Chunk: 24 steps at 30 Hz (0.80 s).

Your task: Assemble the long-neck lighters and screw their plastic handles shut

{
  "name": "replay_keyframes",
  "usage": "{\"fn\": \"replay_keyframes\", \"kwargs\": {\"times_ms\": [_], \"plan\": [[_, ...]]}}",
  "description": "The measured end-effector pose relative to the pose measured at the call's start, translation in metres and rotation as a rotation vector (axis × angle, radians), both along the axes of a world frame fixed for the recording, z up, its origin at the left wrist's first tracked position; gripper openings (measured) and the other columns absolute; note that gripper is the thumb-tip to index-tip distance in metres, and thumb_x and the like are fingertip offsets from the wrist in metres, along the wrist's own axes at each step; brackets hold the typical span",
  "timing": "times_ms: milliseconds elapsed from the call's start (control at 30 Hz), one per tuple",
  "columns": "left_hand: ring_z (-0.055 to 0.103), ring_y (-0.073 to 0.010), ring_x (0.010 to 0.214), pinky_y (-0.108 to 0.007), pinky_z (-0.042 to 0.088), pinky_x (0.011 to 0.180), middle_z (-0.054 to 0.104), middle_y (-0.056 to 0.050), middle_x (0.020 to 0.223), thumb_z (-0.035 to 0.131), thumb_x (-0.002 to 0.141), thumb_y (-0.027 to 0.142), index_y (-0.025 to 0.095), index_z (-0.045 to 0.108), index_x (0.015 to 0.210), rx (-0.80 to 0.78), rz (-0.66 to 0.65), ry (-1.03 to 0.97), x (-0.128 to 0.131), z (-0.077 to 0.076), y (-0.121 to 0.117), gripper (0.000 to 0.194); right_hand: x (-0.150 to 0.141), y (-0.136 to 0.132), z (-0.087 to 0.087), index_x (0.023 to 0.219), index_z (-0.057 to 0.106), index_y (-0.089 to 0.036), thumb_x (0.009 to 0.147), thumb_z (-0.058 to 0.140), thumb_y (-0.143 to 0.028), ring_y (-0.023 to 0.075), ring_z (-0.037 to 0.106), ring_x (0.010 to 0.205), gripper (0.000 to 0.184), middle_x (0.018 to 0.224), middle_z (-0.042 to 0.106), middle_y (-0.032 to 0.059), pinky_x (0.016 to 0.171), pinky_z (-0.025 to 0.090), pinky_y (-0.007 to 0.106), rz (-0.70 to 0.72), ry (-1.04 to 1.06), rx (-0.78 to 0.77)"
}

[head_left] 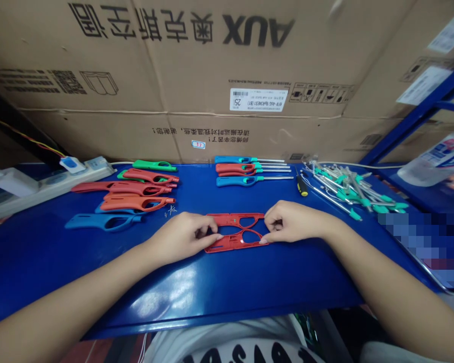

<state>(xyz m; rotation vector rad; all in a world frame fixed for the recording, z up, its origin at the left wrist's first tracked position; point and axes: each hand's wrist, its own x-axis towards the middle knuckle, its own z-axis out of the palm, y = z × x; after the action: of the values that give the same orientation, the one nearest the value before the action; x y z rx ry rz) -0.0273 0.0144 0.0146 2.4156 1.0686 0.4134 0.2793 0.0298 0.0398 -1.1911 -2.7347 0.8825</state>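
Observation:
Two red lighter casing halves lie side by side on the blue table, their hollow insides facing up. My left hand [189,234] grips their left ends, with the thumb on the near casing half [232,241] and curled fingers at the far casing half [230,220]. At the other end, my right hand [287,222] pinches the nozzle ends between thumb and bent fingers. The trigger loops of the two halves sit close together in the middle. My fingers partly hide both ends of the halves.
Red, orange, blue and green lighter casings [138,188] lie at left, beside a power strip [60,176]. Long-nozzle lighters [238,181], a yellow-black screwdriver [301,186] and a heap of metal rods with green ends [348,184] lie behind. A cardboard box [196,65] walls the back.

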Motion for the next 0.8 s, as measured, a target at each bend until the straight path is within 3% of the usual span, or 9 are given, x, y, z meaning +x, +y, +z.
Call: {"fn": "replay_keyframes", "kwargs": {"times_ms": [100,167,233,300,367,467,533,633,800], "plan": [[0.054,-0.0132,0.061,-0.024,0.038,0.058,0.059,0.002,0.066,0.06,0.097,0.04,0.02,0.072,0.095,0.129,0.025,-0.034,-0.002,0.002,0.001,0.023,0.006,0.004,0.002,0.065,0.064,-0.017,0.09,0.062,-0.054,0.01,0.043,0.054,0.045,0.058,0.053,-0.0021,0.054,0.032,0.024,-0.026,0.102,0.05],[0.058,-0.016,0.071,-0.027,0.043,0.065,0.062,-0.001,0.075,0.06,0.097,0.041,0.02,0.071,0.095,0.209,0.017,-0.082,-0.003,0.006,0.001,0.023,0.014,0.008,0.006,0.089,0.074,-0.018,0.096,0.054,-0.044,0.0115,0.047,0.055,0.033,0.062,0.059,-0.0009,0.056,0.036,0.025,-0.124,0.15,0.166],[0.06,-0.019,0.086,-0.031,0.048,0.077,0.067,-0.004,0.091,0.061,0.096,0.04,0.02,0.071,0.099,0.249,-0.046,-0.1,-0.003,0.011,0.0,0.022,0.027,0.013,0.01,0.116,0.072,-0.021,0.095,0.051,-0.032,0.0135,0.05,0.055,0.031,0.064,0.063,-0.0006,0.058,0.038,0.026,-0.31,0.103,0.335],[0.06,-0.022,0.102,-0.036,0.049,0.09,0.067,-0.007,0.11,0.064,0.095,0.04,0.022,0.07,0.109,0.249,-0.145,-0.072,-0.002,0.014,-0.002,0.024,0.044,0.02,0.017,0.128,0.067,-0.024,0.09,0.053,-0.024,0.0174,0.058,0.061,0.04,0.071,0.068,0.0016,0.063,0.042,0.028,-0.585,-0.044,0.491],[0.059,-0.0243,0.112,-0.039,0.048,0.097,0.065,-0.007,0.123,0.066,0.093,0.041,0.024,0.067,0.118,0.226,-0.219,-0.027,0.0,0.015,-0.004,0.031,0.065,0.025,0.024,0.125,0.068,-0.027,0.084,0.057,-0.021,0.024,0.066,0.082,0.043,0.094,0.074,0.006,0.071,0.046,0.033,-0.908,-0.209,0.582],[0.06,-0.0247,0.114,-0.04,0.049,0.097,0.065,-0.006,0.125,0.065,0.093,0.037,0.025,0.067,0.117,0.184,-0.241,0.012,0.001,0.014,-0.006,0.028,0.096,0.03,0.034,0.103,0.073,-0.017,0.081,0.06,-0.019,0.0317,0.067,0.092,0.026,0.103,0.073,0.0159,0.072,0.047,0.038,-1.111,-0.269,0.556],[0.061,-0.0235,0.111,-0.039,0.05,0.095,0.066,-0.006,0.121,0.062,0.094,0.032,0.024,0.067,0.116,0.167,-0.227,0.013,0.001,0.013,-0.006,0.023,0.112,0.031,0.036,0.091,0.073,-0.014,0.082,0.063,-0.019,0.0297,0.067,0.084,0.014,0.094,0.073,0.0178,0.069,0.046,0.037,-1.121,-0.266,0.468],[0.061,-0.0233,0.111,-0.039,0.051,0.095,0.067,-0.007,0.119,0.06,0.096,0.03,0.023,0.067,0.116,0.161,-0.201,0.004,0.0,0.012,-0.006,0.023,0.123,0.034,0.031,0.079,0.071,-0.015,0.078,0.072,-0.017,0.0243,0.064,0.075,0.003,0.088,0.072,0.0159,0.067,0.044,0.035,-1.022,-0.253,0.365],[0.061,-0.0236,0.112,-0.039,0.052,0.096,0.067,-0.007,0.12,0.058,0.097,0.031,0.022,0.067,0.115,0.15,-0.16,0.009,-0.001,0.011,-0.004,0.022,0.12,0.04,0.014,0.067,0.069,-0.017,0.07,0.077,-0.012,0.0213,0.058,0.065,0.011,0.073,0.068,0.0108,0.063,0.039,0.036,-0.879,-0.266,0.263]]}}
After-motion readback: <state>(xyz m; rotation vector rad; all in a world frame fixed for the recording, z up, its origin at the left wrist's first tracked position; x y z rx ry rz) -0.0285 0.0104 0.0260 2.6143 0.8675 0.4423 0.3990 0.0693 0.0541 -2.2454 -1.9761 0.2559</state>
